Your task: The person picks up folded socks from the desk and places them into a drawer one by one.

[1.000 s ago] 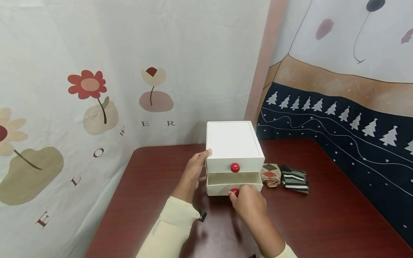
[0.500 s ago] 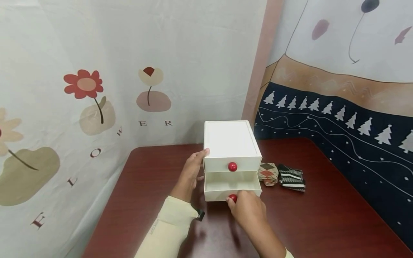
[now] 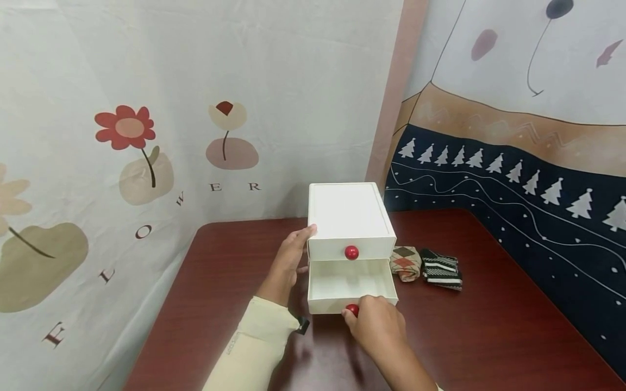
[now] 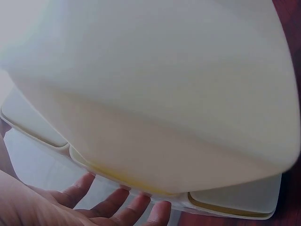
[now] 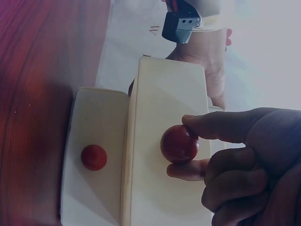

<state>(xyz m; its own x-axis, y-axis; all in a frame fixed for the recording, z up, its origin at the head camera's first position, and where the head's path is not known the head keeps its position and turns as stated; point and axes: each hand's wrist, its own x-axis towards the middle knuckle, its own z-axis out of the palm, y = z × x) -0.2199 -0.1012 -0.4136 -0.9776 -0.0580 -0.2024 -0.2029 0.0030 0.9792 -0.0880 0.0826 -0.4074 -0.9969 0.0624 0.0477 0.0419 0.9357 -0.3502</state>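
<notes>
Box [image 3: 348, 212], white, sits on the table [image 3: 235, 266] at the centre of the dial. Its lower drawer [image 3: 324, 307] juts out toward 6 o'clock, and the right hand [image 3: 379, 328], at 5, has its red knob [image 3: 352, 309] pinched between thumb and finger, the other fingers curled. At 8 o'clock the left hand [image 3: 287, 260] touches the side, thumb on the top edge, fingers spread apart. The upper drawer [image 3: 327, 250] is closed, its own knob untouched. Argyle cloth [image 3: 406, 263] lies just beside the box at 4 o'clock, and striped cloth [image 3: 442, 270] just beyond.
</notes>
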